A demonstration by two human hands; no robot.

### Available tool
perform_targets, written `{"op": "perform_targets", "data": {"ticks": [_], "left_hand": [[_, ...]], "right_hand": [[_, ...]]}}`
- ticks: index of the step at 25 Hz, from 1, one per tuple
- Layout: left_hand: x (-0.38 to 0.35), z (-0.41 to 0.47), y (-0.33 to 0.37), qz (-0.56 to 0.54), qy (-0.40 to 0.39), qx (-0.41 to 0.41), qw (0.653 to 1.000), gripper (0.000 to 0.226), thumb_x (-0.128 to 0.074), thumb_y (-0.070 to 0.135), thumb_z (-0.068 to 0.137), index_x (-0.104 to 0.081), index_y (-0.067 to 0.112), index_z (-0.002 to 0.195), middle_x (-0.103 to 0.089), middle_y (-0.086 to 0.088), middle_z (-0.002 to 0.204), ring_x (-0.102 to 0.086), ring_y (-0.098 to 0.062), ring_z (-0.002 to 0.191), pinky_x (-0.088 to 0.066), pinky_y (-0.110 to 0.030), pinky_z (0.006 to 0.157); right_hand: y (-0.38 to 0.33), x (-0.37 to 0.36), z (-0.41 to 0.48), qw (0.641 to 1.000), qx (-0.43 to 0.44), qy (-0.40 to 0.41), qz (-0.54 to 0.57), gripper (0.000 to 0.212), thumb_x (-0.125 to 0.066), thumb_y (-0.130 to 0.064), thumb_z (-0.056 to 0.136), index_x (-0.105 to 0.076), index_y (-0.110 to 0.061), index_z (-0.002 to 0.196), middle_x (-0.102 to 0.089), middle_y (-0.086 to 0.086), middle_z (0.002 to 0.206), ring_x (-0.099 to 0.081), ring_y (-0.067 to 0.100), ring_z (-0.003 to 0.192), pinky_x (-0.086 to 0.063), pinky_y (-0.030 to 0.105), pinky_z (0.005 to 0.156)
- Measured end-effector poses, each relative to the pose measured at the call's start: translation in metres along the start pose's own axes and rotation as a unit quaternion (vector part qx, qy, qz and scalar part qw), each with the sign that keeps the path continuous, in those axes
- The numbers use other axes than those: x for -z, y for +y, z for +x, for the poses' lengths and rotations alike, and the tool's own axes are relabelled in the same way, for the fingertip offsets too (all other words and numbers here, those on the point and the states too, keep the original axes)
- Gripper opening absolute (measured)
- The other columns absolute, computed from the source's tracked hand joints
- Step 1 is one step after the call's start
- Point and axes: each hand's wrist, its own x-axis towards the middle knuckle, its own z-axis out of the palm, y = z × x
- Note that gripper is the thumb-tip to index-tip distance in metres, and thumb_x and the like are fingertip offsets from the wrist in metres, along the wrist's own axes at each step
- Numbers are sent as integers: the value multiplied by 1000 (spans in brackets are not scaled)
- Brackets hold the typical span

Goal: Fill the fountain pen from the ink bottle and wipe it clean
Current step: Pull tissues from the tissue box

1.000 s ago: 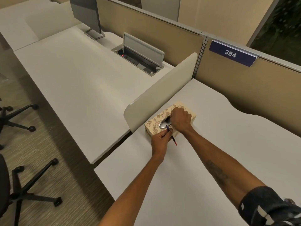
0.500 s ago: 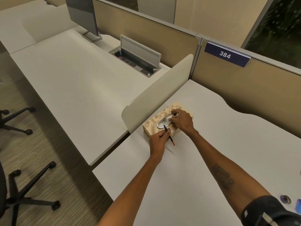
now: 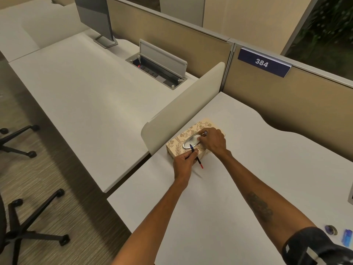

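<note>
Setting: white cubicle desk (image 3: 248, 169), beige partition (image 3: 286, 104) bearing a "384" sign (image 3: 263, 63).
Pen: fountain pen (image 3: 198, 162) slanted, dark end over the tissue box (image 3: 176, 145), red end toward the person.
Left: left hand (image 3: 184, 165) pinches the fountain pen between thumb and fingers, beside the box's near edge.
Right: right hand (image 3: 214, 141) on the box top, fingers curled at its oval opening; whether they hold a tissue cannot be told.
</note>
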Motion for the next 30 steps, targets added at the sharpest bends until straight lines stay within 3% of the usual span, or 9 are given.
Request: {"op": "perform_targets", "data": {"ticks": [3,6,10,13,17,23,30], "left_hand": [[1,1,0,14,-2,2,1000,27,-75,21,87,-76,10,111,-77,1,103,-74,-17,98,-61,-33,85],[1,0,0,26,-4,1,1000,26,-74,22,88,-76,9,110,-77,-5,101,-74,-17,96,-61,-29,84],[0,-1,0,34,3,1,999,24,-74,21,88,-75,10,109,-77,-1,97,-74,-15,93,-61,-26,81],[1,-1,1,32,5,-3,999,21,-75,20,87,-76,10,106,-77,-1,99,-74,-17,95,-62,-29,81],[2,-5,5,21,-2,-9,1000,12,-75,18,87,-76,19,99,-74,5,99,-73,-14,94,-62,-30,80],[0,-8,5,12,25,-12,1000,21,-75,21,87,-74,17,107,-71,1,111,-72,-20,99,-61,-25,75],[-1,-6,2,25,34,-20,999,30,-73,21,88,-72,10,116,-73,-4,111,-73,-19,95,-59,-17,71]], "right_hand": [[-7,-6,1,997,3,24,-68,25,-64,-19,85,-75,-20,107,-73,7,110,-66,29,102,-51,33,77],[-12,-13,1,986,31,44,-159,18,-54,-9,86,-71,-10,92,-69,11,103,-66,34,93,-45,32,66],[-18,-12,2,973,57,60,-215,16,-50,-3,91,-65,-3,93,-62,11,110,-63,34,91,-42,35,68],[-23,-12,6,959,88,18,-268,14,-55,-11,90,-68,-5,93,-69,12,100,-67,32,88,-39,31,64],[-24,-15,15,954,68,-52,-286,27,-57,-29,90,-68,-7,101,-69,9,104,-67,29,92,-40,30,67],[-32,-25,22,952,1,-44,-303,21,-57,-23,90,-68,-11,103,-69,5,106,-66,24,99,-43,30,77],[-35,-34,22,938,-5,-18,-345,19,-55,-17,93,-68,-14,106,-68,1,107,-65,19,100,-39,27,74]]}}
